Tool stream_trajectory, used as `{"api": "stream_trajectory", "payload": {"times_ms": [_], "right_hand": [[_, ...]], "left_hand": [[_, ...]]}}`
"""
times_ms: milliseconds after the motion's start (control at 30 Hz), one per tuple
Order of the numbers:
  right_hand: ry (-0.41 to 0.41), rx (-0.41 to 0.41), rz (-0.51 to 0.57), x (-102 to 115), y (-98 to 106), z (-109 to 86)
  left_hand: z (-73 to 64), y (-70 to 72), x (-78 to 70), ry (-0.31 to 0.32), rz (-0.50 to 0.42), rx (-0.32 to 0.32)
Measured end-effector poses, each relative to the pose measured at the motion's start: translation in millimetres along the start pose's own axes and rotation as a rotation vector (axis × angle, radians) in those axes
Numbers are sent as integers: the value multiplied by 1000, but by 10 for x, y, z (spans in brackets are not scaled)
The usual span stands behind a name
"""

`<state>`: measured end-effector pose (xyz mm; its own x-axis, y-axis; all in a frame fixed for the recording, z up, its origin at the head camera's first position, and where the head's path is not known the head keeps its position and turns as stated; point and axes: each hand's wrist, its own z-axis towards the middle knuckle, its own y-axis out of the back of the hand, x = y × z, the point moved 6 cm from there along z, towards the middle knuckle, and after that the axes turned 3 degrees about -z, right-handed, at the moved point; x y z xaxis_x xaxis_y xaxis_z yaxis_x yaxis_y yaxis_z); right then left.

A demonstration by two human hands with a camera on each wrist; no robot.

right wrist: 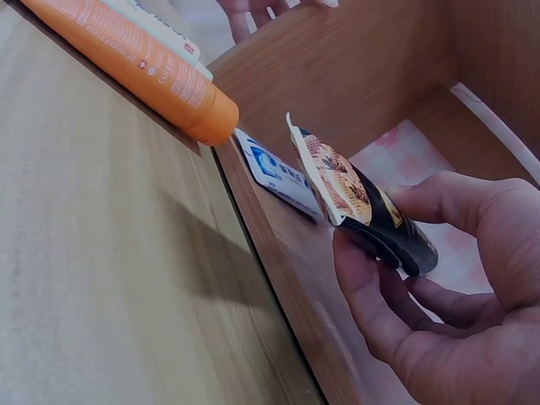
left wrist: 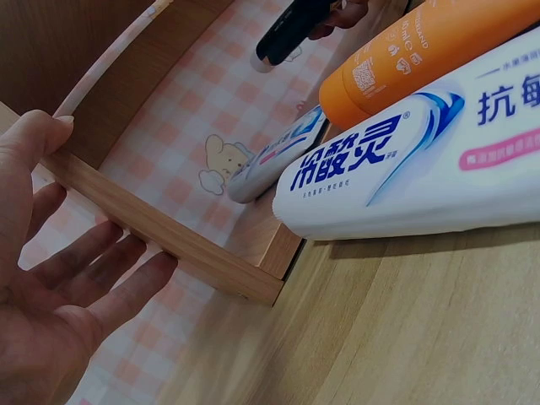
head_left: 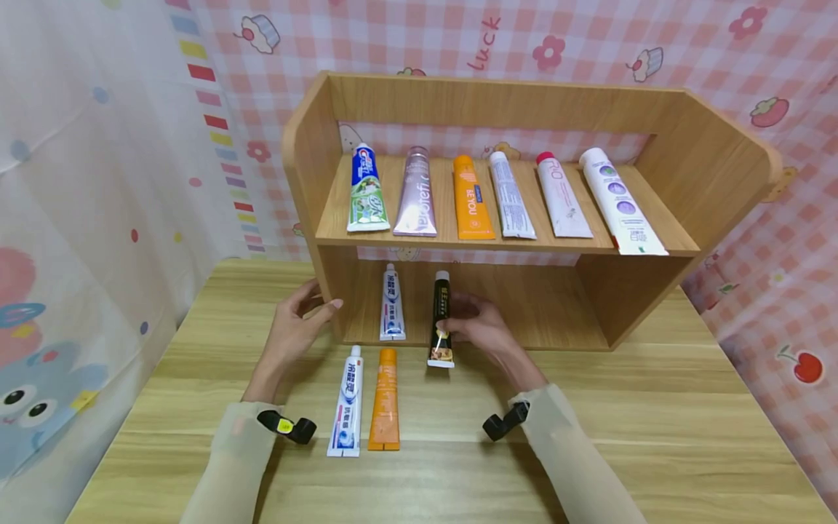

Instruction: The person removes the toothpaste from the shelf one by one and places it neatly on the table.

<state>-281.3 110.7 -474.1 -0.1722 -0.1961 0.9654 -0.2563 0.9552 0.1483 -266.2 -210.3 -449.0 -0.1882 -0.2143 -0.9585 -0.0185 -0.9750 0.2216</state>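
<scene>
My right hand (head_left: 481, 324) holds a black toothpaste tube (head_left: 441, 309) with a white cap between thumb and fingers. The tube hovers over the front edge of the lower shelf, its crimped, picture-printed end (right wrist: 337, 177) toward me. At the left, my left hand (head_left: 297, 324) grips the side panel (left wrist: 169, 219) of the wooden rack, thumb on the inner side and fingers along the outer side. A white-and-blue toothpaste tube (head_left: 392, 306) lies on the lower shelf, left of the black one. On the table before the rack lie another white-and-blue tube (head_left: 348, 404) and an orange tube (head_left: 385, 400).
Several tubes lie in a row on the rack's upper shelf (head_left: 399, 239), among them a blue-green one (head_left: 368, 189), an orange one (head_left: 473, 198) and a large white one (head_left: 622, 200). Behind the rack hangs a pink checked cloth (head_left: 419, 44). The wooden table (head_left: 687, 429) extends on both sides.
</scene>
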Motion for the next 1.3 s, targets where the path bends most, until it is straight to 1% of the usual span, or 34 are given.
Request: {"api": "stream_trajectory", "payload": {"times_ms": [167, 433, 667, 900, 1067, 1300], "right_hand": [[8, 7, -10, -2, 9, -63], [34, 28, 6, 22, -27, -141], [58, 34, -30, 35, 8, -221], [69, 64, -32, 41, -33, -278], [69, 80, -31, 34, -91, -316], [31, 88, -21, -24, -133, -384]], "left_hand": [[7, -3, 1, 5, -7, 2], [-2, 9, -16, 3, 16, -3], [33, -29, -7, 19, -13, 3], [24, -1, -14, 20, 14, -4], [6, 18, -10, 20, 3, -10], [5, 12, 7, 31, -1, -4]]}}
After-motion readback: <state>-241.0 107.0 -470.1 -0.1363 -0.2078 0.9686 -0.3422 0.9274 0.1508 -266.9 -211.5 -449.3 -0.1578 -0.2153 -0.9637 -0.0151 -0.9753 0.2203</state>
